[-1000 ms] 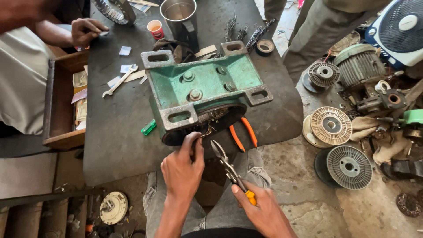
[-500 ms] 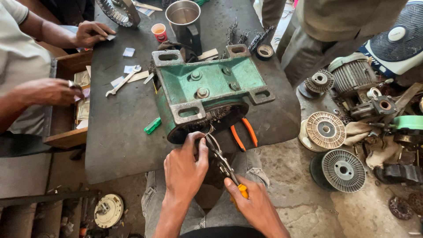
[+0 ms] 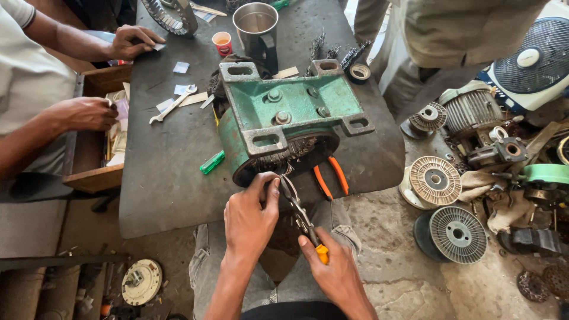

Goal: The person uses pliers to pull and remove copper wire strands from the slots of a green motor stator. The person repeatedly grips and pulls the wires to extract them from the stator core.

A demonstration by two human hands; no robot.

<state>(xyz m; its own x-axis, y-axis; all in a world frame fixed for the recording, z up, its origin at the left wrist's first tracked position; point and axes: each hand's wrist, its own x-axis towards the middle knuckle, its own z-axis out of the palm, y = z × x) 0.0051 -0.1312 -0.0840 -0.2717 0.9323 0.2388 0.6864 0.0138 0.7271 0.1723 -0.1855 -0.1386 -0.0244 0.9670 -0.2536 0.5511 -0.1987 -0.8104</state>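
Our right hand (image 3: 335, 269) grips pliers (image 3: 299, 213), long axis pointing up-left at the windings (image 3: 284, 151) of the green motor (image 3: 290, 121); left hand (image 3: 252, 216) pinches wire there.

Steel cup (image 3: 256, 24), wrench (image 3: 172, 105), green lighter (image 3: 212, 162).

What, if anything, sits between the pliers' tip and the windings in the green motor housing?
Nothing visible. The orange-handled pliers in the right hand already reach the copper windings at the green cast-metal motor housing's open end; the left hand is beside them.
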